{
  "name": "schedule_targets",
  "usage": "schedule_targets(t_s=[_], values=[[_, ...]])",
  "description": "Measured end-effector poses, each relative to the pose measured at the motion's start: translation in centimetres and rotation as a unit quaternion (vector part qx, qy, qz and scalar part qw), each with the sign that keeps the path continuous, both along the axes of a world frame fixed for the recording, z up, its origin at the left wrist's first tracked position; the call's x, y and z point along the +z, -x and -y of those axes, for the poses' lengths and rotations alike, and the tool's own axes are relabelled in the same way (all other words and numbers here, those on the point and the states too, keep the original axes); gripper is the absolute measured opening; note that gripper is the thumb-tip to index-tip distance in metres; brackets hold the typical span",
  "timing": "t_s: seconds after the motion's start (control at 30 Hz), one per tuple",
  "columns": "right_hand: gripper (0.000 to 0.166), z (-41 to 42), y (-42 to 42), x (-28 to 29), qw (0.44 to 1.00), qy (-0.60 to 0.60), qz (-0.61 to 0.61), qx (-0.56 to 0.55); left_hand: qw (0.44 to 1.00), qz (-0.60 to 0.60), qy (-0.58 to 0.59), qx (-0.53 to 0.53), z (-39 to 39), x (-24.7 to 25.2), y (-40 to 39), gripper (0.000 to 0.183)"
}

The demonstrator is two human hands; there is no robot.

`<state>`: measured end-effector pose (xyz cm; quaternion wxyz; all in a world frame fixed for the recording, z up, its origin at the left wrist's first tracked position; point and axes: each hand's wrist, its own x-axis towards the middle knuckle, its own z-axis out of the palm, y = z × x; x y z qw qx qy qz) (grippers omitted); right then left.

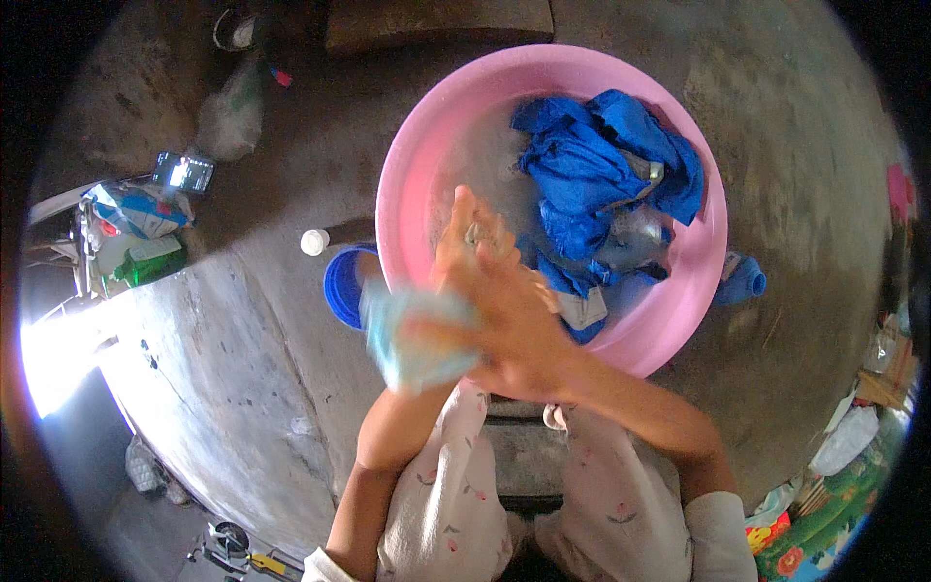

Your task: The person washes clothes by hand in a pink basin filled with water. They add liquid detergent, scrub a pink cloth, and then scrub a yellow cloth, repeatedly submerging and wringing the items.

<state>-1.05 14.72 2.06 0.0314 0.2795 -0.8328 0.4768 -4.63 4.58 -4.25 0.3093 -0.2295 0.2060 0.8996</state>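
Observation:
My forearms cross in front of a round pink plastic basin (407,167). A pale blue item (418,342), badly blurred by motion, is at the fingers of my right hand (520,331); whether it is a cloth or a packet is unclear. It lies across my left wrist. Partly covered by the right hand, my left hand (469,218) reaches over the basin's near-left side with its fingers bent; whether it holds anything cannot be seen. Wet blue fabric (582,164) with pale grey patches lies bunched in the cloudy water on the basin's right side.
Left of the basin are a blue round container (340,287) and a white-capped object (315,242). A blue bottle (743,280) lies to the right. Farther left are a lit phone (184,172) and a blue-white packet (138,211). Assorted goods (847,440) line the lower right.

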Motion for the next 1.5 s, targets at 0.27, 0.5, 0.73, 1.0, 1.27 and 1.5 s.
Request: schedule_targets(t_s=[0.27, 0.5, 0.73, 1.0, 1.27, 1.5], values=[[0.062, -2.3, 2.9, -1.6, 0.975, 0.093, 0.150, -0.138, 0.955, -0.092, 0.281, 0.024, -3.0, 4.0, -1.7, 0.043], [0.063, -2.8, 3.4, -1.2, 0.952, 0.153, 0.202, -0.175, 0.948, -0.063, 0.308, 0.056, -4.1, 3.4, -2.5, 0.038], [0.067, -3.4, 3.0, -1.7, 0.958, 0.072, 0.149, -0.234, 0.922, -0.121, 0.367, 0.027, -5.4, 3.7, -1.4, 0.030], [0.060, -2.5, 3.6, -0.5, 0.910, 0.215, 0.256, -0.246, 0.898, -0.154, 0.409, -0.037, -5.0, 4.9, -1.3, 0.028], [0.065, -3.5, 2.9, -1.1, 0.876, 0.284, 0.275, -0.277, 0.890, -0.138, 0.432, -0.042, -6.1, 5.4, -1.8, 0.034], [0.061, -3.7, 3.1, -0.9, 0.870, 0.280, 0.275, -0.299, 0.896, -0.156, 0.416, -0.013, -7.1, 5.2, -0.9, 0.033]])
